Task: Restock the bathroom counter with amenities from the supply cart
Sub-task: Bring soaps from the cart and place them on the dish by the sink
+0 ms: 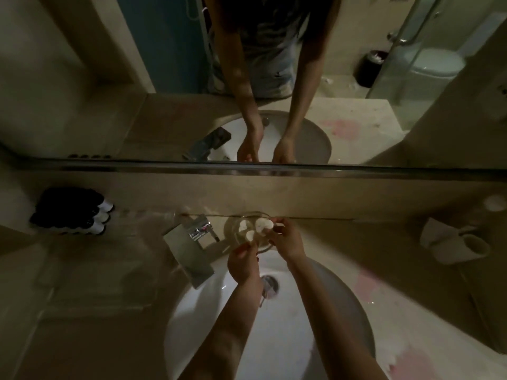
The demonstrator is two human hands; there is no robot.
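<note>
A clear glass bowl (pixel 233 229) stands on the counter behind the sink, against the wall below the mirror. Three small white round pads (pixel 243 224) lie in it. My left hand (pixel 242 263) reaches to the bowl's near rim, and its fingertips pinch the pad (pixel 250 236) closest to me. My right hand (pixel 286 239) is at the bowl's right side, its fingers curled on the rim next to another white pad (pixel 262 224).
A square chrome faucet (pixel 192 242) juts over the white sink (pixel 315 311) just left of the bowl. Several black bottles with white caps (pixel 71 212) lie at the left. White cups (pixel 461 245) stand on the counter at the right. A mirror (pixel 82 78) hangs above.
</note>
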